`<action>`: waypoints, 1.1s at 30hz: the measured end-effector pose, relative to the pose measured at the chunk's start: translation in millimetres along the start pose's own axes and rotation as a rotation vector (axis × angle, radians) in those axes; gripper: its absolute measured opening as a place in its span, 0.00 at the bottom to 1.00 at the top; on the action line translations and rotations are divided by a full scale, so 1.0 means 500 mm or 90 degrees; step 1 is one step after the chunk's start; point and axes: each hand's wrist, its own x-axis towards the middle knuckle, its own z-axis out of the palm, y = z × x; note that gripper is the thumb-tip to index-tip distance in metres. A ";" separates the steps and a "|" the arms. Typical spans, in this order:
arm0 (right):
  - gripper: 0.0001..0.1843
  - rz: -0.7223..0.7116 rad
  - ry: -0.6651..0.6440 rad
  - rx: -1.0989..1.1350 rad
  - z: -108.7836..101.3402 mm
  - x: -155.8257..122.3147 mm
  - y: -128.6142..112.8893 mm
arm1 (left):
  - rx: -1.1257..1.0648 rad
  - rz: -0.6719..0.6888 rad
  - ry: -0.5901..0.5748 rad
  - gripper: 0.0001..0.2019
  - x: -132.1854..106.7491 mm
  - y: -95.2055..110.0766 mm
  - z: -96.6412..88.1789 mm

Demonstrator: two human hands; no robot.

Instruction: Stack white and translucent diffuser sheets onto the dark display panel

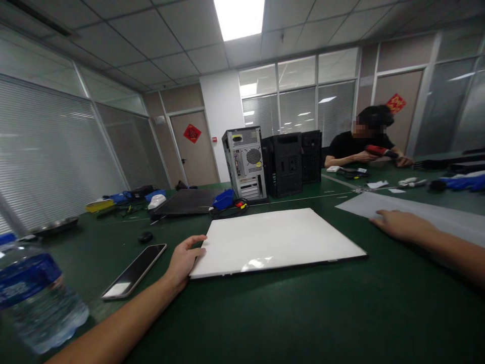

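A glossy white rectangular panel with a thin dark edge lies flat on the green table in front of me. My left hand grips its left edge, thumb and fingers at the rim. To the right, a thin translucent sheet reaches out past the frame's edge. My right hand is closed at this sheet's near edge, apart from the white panel; its fingertips are partly hidden.
A phone and a water bottle stand left of my forearm. Behind the panel are computer cases, a flat black panel and a blue tool. Across the table a person holds a red power drill.
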 end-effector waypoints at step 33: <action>0.31 -0.406 0.059 -0.076 -0.095 -0.147 -0.302 | 0.208 0.081 -0.126 0.10 0.007 -0.012 0.010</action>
